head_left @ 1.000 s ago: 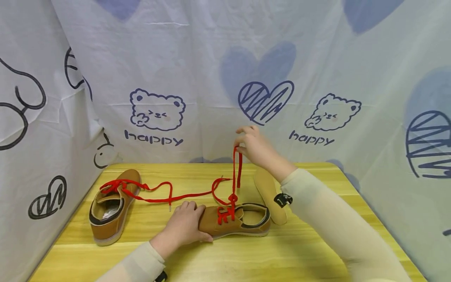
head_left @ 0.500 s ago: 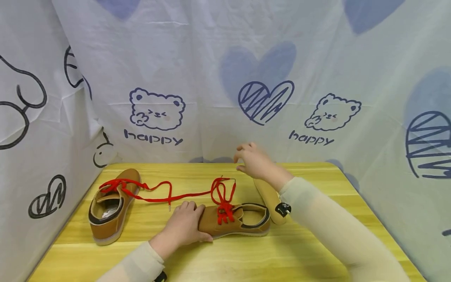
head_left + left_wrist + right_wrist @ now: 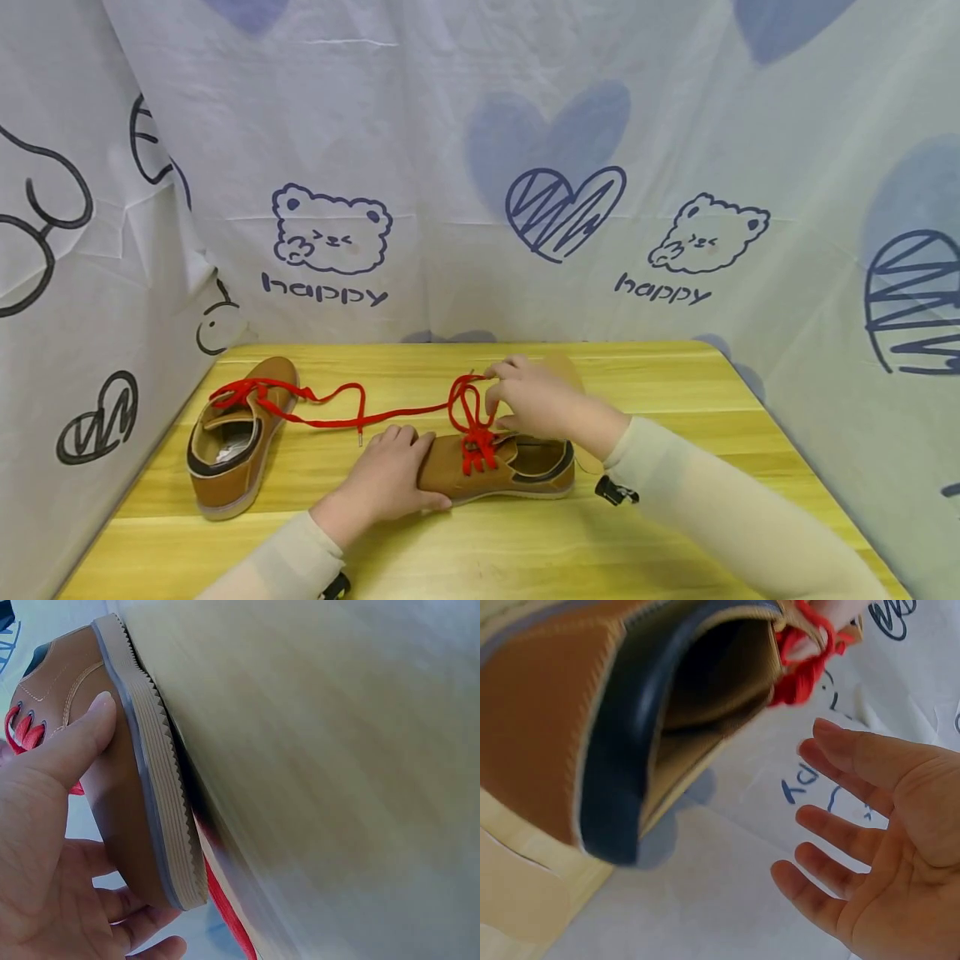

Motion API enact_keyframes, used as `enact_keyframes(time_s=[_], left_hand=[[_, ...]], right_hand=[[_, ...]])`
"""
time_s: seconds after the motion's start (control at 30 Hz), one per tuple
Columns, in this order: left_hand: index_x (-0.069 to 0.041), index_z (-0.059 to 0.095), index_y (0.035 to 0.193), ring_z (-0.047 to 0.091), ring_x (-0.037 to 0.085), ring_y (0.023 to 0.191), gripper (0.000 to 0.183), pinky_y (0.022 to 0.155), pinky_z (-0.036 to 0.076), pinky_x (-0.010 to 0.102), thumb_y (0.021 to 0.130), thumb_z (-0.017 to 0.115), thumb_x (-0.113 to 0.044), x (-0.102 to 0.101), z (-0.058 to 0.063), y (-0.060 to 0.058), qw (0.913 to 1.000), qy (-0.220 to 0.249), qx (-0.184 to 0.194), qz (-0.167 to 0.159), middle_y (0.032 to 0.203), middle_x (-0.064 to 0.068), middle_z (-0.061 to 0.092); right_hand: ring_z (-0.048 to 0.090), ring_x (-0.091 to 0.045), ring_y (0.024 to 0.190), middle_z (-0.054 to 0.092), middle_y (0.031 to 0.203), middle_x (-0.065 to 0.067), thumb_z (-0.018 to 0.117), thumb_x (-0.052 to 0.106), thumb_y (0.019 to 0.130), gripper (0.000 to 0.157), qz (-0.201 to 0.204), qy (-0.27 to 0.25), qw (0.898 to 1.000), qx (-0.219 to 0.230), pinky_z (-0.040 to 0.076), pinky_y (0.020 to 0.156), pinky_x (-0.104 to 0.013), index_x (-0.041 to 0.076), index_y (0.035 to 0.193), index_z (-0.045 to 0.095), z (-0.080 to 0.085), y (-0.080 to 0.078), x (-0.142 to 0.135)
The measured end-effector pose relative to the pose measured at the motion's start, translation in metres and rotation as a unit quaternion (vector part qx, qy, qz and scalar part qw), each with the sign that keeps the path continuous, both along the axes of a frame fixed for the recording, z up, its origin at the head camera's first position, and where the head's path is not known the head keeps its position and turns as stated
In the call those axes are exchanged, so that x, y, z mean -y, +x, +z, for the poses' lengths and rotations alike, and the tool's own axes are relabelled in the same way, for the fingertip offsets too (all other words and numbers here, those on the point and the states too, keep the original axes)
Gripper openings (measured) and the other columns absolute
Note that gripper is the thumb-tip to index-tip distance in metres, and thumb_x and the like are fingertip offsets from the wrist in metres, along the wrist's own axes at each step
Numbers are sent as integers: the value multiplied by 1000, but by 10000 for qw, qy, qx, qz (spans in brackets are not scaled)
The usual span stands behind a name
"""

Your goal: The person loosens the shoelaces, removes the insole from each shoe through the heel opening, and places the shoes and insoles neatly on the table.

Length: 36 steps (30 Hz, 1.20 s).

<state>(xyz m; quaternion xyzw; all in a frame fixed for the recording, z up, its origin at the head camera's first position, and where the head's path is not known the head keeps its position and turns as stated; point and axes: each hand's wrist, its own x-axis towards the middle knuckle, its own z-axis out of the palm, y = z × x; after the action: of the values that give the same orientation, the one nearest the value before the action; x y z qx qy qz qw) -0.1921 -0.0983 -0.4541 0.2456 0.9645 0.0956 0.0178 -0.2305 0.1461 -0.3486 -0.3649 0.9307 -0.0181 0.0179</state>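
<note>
At the table's (image 3: 697, 387) far right corner, a hand could pass beyond the right sleeve (image 3: 697, 467). Another gap opens between the left shoe (image 3: 225, 492) and left hand (image 3: 386, 477), but the lace (image 3: 408, 412) crosses it toward the far edge. The right hand (image 3: 543, 402) blocks the held shoe (image 3: 446, 467) from the far right corner.

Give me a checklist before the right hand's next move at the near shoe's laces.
1. Left hand gripping the near shoe at its toe: ok.
2. Near shoe upright on its sole: ok.
3. Red laces threaded into the near shoe: ok.
4. Right hand holding a lace: not ok, it holds nothing.
5. Trailing lace from the other shoe untangled from these laces: cannot tell.
</note>
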Motion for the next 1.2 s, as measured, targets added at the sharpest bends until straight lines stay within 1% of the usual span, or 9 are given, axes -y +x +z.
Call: enact_keyframes(time_s=[0.07, 0.27, 0.43, 0.63, 0.83, 0.9, 1.0, 1.1, 1.2], left_hand=[[-4, 54, 141, 49, 29, 106, 98, 97, 42, 50, 73, 75, -71, 1, 0, 0, 10000, 12, -9, -33, 115, 12, 56], [-5, 54, 142, 49, 29, 107, 96, 97, 42, 50, 75, 73, -71, 1, 1, 1, 9999, -1, -30, -101, 116, 11, 56], [-4, 54, 142, 49, 29, 108, 96, 98, 42, 50, 75, 73, -71, 1, 2, 1, 9999, -32, 3, -103, 117, 12, 56], [-5, 54, 143, 49, 29, 108, 96, 98, 41, 50, 75, 76, -68, 0, 4, 2, 9999, 21, 60, -82, 117, 12, 56], [-6, 54, 144, 48, 28, 106, 98, 97, 42, 49, 73, 78, -67, 1, 5, 1, 9998, 114, 138, -22, 116, 11, 57], [-6, 54, 144, 48, 27, 104, 98, 95, 42, 49, 72, 79, -67, 1, 5, 0, 9998, 132, 133, -20, 114, 11, 57], [-6, 55, 144, 48, 26, 101, 98, 94, 43, 49, 71, 79, -67, 1, 5, 0, 9998, 150, 115, -28, 112, 11, 57], [-7, 56, 143, 47, 26, 100, 98, 92, 43, 48, 70, 79, -67, 1, 4, -1, 9999, 143, 87, -28, 111, 10, 57], [-7, 56, 143, 47, 25, 98, 98, 90, 44, 47, 70, 79, -68, 1, 3, -2, 9999, 124, 82, -32, 110, 9, 57]], right_hand=[[48, -32, 128, 56, 140, -11, 79, 29, 89, 7, 34, 51, 10000, 65, 46, 103, -44, 23, 92, 76, -3, 3, 1], [47, -31, 128, 55, 141, -10, 77, 32, 90, 11, -140, 174, 9990, 388, 43, 105, -43, 21, 88, 76, -10, 8, 3], [44, -31, 132, 53, 143, -10, 75, 24, 92, 2, -41, 17, 9965, 830, 46, 102, -42, 23, 90, 75, -18, 7, 7], [46, -34, 130, 57, 138, -13, 75, 15, 92, 12, 101, -481, 9931, 1060, 43, 105, -44, 17, 82, 68, -25, -3, 7], [49, -37, 127, 60, 132, -17, 68, 10, 95, 13, 28, -894, 9867, 1361, 34, 111, -51, 14, 84, 63, -28, -21, -1], [53, -35, 122, 62, 125, -16, 66, 8, 95, 11, -149, -1035, 9833, 1490, 36, 109, -50, 13, 85, 63, -31, -27, -5], [58, -26, 101, 66, 108, -8, 62, 9, 96, 8, -562, -1216, 9777, 1617, 44, 96, -44, 12, 89, 63, -37, -33, -9], [51, -18, 78, 62, 91, -2, 58, 11, 97, 9, -1093, -1364, 9664, 1884, 44, 80, -37, 11, 88, 61, -39, -37, -11], [42, -15, 66, 52, 78, -1, 49, 13, 100, 19, -1567, -1435, 9518, 2211, 39, 70, -33, 10, 82, 53, -41, -38, -10]])
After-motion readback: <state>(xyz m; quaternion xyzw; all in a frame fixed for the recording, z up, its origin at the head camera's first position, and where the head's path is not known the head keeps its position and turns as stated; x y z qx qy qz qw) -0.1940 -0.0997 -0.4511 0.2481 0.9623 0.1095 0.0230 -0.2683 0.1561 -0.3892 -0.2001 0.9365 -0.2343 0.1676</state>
